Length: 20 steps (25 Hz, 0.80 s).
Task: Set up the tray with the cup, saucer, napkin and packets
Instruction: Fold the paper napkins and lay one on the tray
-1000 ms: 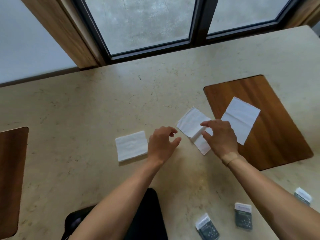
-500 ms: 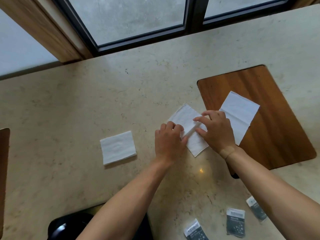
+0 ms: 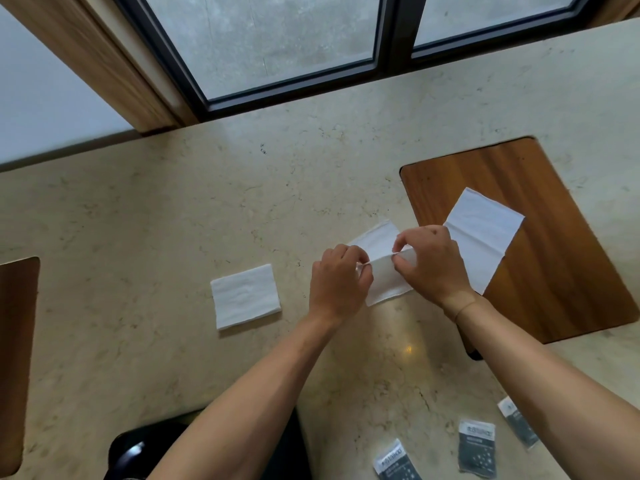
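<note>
A folded white paper napkin (image 3: 245, 296) lies on the beige stone table (image 3: 173, 209), left of both hands. Right of them is the brown wooden board (image 3: 554, 271), carrying an unfolded white napkin (image 3: 485, 233). Three dark packets (image 3: 476, 448) lie nearest the person.

Beige stone table (image 3: 173, 209) carries a folded napkin (image 3: 245, 296), wooden board (image 3: 554, 271) toward the right edge, three packets (image 3: 476, 448) near the front edge.

Soft matt paper napkin (image 3: 384, 289), glossy mottled stone table (image 3: 207, 209), polished wooden board (image 3: 540, 265)
</note>
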Motion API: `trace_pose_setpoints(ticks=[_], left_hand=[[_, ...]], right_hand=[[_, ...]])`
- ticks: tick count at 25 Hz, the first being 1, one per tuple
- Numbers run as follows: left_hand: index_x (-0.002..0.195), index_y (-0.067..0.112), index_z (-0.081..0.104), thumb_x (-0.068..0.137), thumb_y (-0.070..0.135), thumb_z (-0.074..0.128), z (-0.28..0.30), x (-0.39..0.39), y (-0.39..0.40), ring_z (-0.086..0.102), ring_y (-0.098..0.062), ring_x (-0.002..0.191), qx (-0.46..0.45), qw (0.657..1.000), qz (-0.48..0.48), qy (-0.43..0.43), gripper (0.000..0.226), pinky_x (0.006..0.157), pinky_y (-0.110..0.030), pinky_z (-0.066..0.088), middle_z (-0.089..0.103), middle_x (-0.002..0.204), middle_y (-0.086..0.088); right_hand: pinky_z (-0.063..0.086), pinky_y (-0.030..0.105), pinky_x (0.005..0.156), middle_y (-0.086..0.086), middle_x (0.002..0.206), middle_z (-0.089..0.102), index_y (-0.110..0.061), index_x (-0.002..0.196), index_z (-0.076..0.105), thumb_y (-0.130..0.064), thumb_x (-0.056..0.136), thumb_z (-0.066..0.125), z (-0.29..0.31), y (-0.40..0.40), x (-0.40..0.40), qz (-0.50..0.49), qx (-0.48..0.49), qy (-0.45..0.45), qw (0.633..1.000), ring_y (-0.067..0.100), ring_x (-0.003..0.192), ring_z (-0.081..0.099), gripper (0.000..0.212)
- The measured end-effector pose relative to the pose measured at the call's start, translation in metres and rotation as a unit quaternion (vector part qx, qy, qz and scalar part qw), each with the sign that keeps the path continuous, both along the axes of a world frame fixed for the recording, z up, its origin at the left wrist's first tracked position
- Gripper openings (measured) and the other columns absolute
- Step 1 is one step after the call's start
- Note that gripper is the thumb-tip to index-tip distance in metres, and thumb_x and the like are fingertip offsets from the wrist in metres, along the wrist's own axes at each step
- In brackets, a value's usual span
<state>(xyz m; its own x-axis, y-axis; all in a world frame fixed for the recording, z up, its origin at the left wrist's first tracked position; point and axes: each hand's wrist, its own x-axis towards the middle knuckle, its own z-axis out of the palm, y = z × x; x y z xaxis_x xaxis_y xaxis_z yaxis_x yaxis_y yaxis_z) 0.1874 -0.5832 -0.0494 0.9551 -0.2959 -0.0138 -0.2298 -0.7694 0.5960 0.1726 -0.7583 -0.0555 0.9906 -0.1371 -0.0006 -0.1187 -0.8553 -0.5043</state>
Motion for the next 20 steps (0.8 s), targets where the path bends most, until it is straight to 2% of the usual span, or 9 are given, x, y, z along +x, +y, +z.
trace_pose_setpoints(ticks=[3,7,11,14,16,18,20], left_hand=[[0.092,0.014,0.064,0.089,0.020,0.062,0.012,0.000,0.017,0.061,-0.019,0.076,-0.042,0.999,0.000,0.002,0.007,0.074,-0.043,0.053,0.070,0.085,-0.001],[0.098,0.019,0.059,0.094,0.026,0.057,0.032,0.001,0.045,0.063,-0.013,0.082,-0.098,0.992,0.045,0.060,0.008,0.077,-0.035,0.052,0.069,0.088,0.002],[0.098,0.023,0.057,0.096,0.030,0.054,0.056,-0.002,0.073,0.059,-0.004,0.076,-0.163,0.973,0.092,0.135,0.008,0.065,-0.026,0.046,0.066,0.082,0.009],[0.095,0.026,0.058,0.094,0.033,0.056,0.064,-0.007,0.095,0.053,-0.003,0.063,-0.204,0.955,0.135,0.169,0.007,0.058,-0.026,0.043,0.063,0.076,0.008],[0.095,0.027,0.059,0.091,0.033,0.060,0.067,-0.010,0.110,0.056,-0.008,0.067,-0.243,0.934,0.166,0.204,0.008,0.056,-0.029,0.046,0.065,0.080,0.001],[0.100,0.022,0.061,0.088,0.027,0.066,0.069,-0.015,0.127,0.060,-0.012,0.074,-0.271,0.914,0.181,0.240,0.013,0.054,-0.021,0.047,0.068,0.089,-0.008],[0.099,0.017,0.064,0.087,0.021,0.068,0.068,-0.019,0.143,0.063,-0.015,0.078,-0.273,0.910,0.189,0.248,0.014,0.061,-0.018,0.049,0.070,0.091,-0.011]], right_hand=[[0.052,0.030,0.075,-0.001,0.093,0.065,-0.020,0.093,0.064,-0.029,0.084,0.071,0.014,0.009,-0.004,-0.035,0.116,0.034,0.992,0.016,0.089,0.056,0.014],[0.052,0.027,0.074,-0.010,0.089,0.063,-0.024,0.094,0.060,-0.031,0.086,0.068,0.041,0.025,-0.009,-0.054,0.246,0.085,0.964,0.012,0.085,0.061,0.013],[0.054,0.030,0.078,-0.006,0.096,0.070,-0.018,0.102,0.066,-0.028,0.084,0.072,0.062,0.049,-0.013,-0.066,0.365,0.128,0.920,0.013,0.089,0.067,0.022],[0.056,0.037,0.082,-0.003,0.094,0.073,-0.017,0.097,0.070,-0.024,0.082,0.074,0.065,0.071,-0.016,-0.075,0.398,0.126,0.906,0.017,0.089,0.069,0.017],[0.056,0.041,0.083,-0.002,0.092,0.074,-0.016,0.095,0.071,-0.024,0.081,0.074,0.065,0.087,-0.016,-0.080,0.404,0.123,0.903,0.018,0.088,0.069,0.016],[0.056,0.039,0.083,-0.002,0.093,0.074,-0.017,0.096,0.071,-0.024,0.081,0.074,0.066,0.103,-0.016,-0.081,0.413,0.123,0.899,0.017,0.088,0.069,0.016],[0.055,0.036,0.080,-0.002,0.092,0.074,-0.018,0.094,0.071,-0.025,0.081,0.074,0.065,0.117,-0.013,-0.081,0.410,0.122,0.900,0.016,0.087,0.069,0.015]])
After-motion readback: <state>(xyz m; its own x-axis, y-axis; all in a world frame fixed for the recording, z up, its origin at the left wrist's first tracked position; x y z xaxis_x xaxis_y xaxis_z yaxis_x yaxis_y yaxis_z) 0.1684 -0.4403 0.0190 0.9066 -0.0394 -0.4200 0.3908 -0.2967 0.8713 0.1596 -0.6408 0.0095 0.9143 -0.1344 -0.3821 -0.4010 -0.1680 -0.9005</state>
